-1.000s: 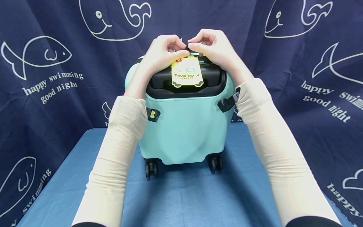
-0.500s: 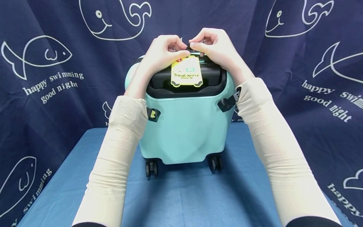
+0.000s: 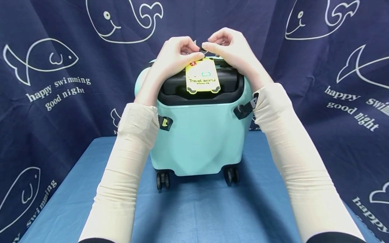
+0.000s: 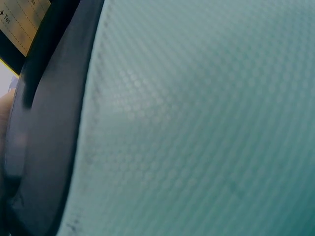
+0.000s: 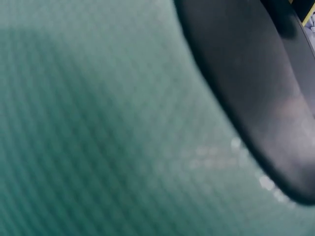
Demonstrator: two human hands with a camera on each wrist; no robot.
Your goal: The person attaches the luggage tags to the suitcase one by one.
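In the head view a yellow luggage tag (image 3: 203, 72) printed "Travel World" hangs before the black top handle area of a mint-green suitcase (image 3: 199, 138). My left hand (image 3: 177, 54) pinches the tag's black strap (image 3: 203, 50) between thumb and fingers, just above the card. On the other side, my right hand (image 3: 229, 45) has its thumb tip at the strap, its index finger parted from the thumb. Whether it grips the strap I cannot tell. Both wrist views show only the suitcase's textured shell (image 4: 197, 123) and black trim (image 5: 246, 78), with a corner of the tag (image 4: 19, 24).
The suitcase stands upright on its black wheels (image 3: 163, 180) on a blue cloth-covered table (image 3: 194, 216). A navy curtain (image 3: 188, 20) with whale and fish drawings hangs close behind and at the sides. Black wrist straps (image 3: 244, 109) show at both cuffs.
The right hand has shifted slightly up, its index finger parting from the thumb. The tag has moved a little to the right; the left hand keeps its pinch.
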